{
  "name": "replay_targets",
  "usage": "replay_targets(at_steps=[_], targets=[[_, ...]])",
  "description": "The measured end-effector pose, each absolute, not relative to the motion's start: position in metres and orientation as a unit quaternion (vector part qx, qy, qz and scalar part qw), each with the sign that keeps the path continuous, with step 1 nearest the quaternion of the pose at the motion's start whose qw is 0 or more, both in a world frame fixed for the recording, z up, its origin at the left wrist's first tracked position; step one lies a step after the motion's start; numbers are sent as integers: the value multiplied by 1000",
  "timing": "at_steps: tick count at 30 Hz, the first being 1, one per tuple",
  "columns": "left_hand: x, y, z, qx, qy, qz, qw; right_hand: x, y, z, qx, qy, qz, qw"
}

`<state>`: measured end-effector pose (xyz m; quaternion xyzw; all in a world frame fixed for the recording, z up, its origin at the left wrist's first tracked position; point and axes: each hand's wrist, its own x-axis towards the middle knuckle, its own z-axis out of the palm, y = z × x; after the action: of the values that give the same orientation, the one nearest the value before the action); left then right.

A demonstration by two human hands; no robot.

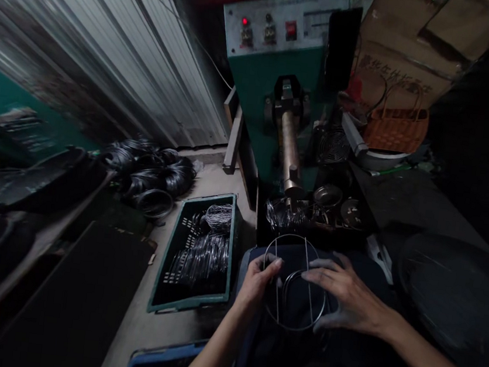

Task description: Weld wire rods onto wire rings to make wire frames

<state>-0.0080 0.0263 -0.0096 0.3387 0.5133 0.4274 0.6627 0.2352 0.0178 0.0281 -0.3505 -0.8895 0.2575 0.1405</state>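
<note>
A round wire frame [278, 321], a large metal ring with two straight wires across it, is tilted up over my lap. My left hand [256, 279] pinches its left side between thumb and fingers. Spread around the right side, my right hand [340, 291] has its thumb apart from the fingers; the fingertips lie over the right cross wire, and whether they grip it I cannot tell. Smaller wire rings [289, 284] show inside the large ring, partly hidden by my right fingertips.
Ahead stands a green machine [257, 73] with a metal arm [290, 150] over a dark tray of wire parts. On the left, a green crate [231, 253] holds stacked wire pieces, near a blue crate [163, 354] and wire coils [153, 167]. An orange basket [396, 127] sits back right.
</note>
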Motion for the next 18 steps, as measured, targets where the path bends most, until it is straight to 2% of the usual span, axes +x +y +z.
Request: replay_targets(at_steps=[18], targets=[[-8,44,-5,297,478,452,692,233,40,25,-339,-882,283,165]])
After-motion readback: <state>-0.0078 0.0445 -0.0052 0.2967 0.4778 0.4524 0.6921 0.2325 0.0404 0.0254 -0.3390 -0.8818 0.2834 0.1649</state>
